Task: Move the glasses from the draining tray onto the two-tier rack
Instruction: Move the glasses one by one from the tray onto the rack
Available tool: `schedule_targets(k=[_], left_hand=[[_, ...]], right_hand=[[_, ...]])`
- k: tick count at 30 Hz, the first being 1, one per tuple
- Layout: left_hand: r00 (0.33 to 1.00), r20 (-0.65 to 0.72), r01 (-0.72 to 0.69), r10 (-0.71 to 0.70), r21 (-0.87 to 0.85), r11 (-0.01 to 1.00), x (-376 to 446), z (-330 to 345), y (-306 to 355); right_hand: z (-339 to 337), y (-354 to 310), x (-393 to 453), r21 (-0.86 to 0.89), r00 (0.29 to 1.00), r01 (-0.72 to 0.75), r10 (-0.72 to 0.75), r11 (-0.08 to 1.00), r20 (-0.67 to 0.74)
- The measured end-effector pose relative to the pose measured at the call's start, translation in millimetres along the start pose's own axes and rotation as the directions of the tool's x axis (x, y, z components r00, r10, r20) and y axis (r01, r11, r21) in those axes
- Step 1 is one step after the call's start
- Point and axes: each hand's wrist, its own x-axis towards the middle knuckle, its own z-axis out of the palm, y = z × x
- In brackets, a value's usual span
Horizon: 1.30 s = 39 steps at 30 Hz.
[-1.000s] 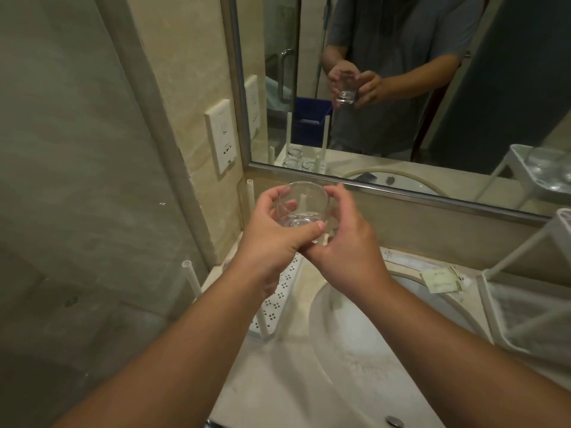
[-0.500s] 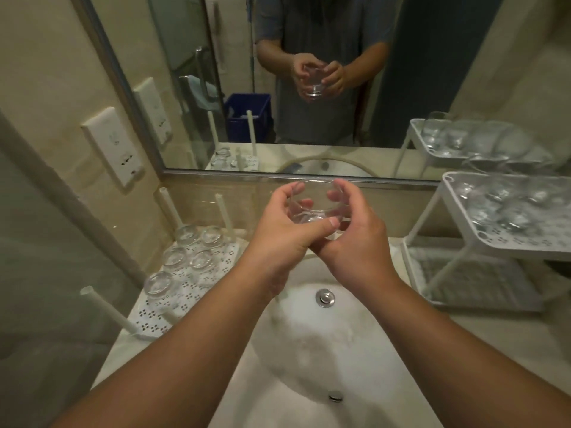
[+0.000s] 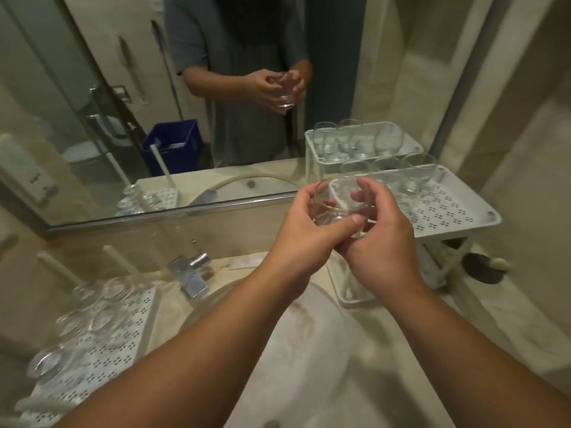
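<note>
1. Clear glass tumbler (image 3: pixel 338 200) sits cupped between both my hands, above the near edge of the white two-tier rack (image 3: pixel 463 211)
2. My left hand (image 3: pixel 304 239) wraps its side, thumb across the front
3. My right hand (image 3: pixel 381 239) curls round the other side
4. More glasses (image 3: pixel 102 307) stand on the perforated draining tray (image 3: pixel 123 344), left of the basin (image 3: pixel 309 350)

We see both forearms bare, no watch or ring on the left hand (image 3: pixel 301 242) or the right hand (image 3: pixel 381 245); in the mirror (image 3: pixel 92 118), a grey short-sleeved shirt (image 3: pixel 234 41)
</note>
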Motion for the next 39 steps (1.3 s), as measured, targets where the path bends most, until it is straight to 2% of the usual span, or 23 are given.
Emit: schedule_targets(k=[6, 10, 19, 25, 35, 39], left_hand=[[0.996, 0.09, -0.011, 0.008, 0.034, 0.999, 35, 70, -10], [0.998, 0.066, -0.031, 0.022, 0.138, 0.99, 52, 109, -20], [1.0, 0.015, -0.013, 0.01, 0.217, 0.976, 88, 158, -51], [0.997, 0.002, 0.075, -0.079, 0.279, 0.957, 103, 163, -64], [0.999, -0.024, 0.032, -0.024, 0.423, 0.906, 110, 167, -83], [0.999, -0.031, 0.043, -0.033, 0.437, 0.898, 112, 168, -85]], right_hand=[[-58, 34, 25, -0.015, 0.992, -0.037, 0.035, 0.999, -0.118], [-90, 62, 40, -0.039, 0.983, -0.08, 0.072, 0.996, -0.168], [-133, 108, 76, -0.13, 0.951, -0.186, 0.145, 0.974, -0.271], [-142, 129, 92, -0.242, 0.95, -0.24, 0.176, 0.94, -0.257], [-137, 146, 113, -0.37, 0.966, -0.257, 0.223, 0.893, -0.133], [-131, 152, 120, -0.369, 0.965, -0.263, 0.249, 0.891, -0.085]])
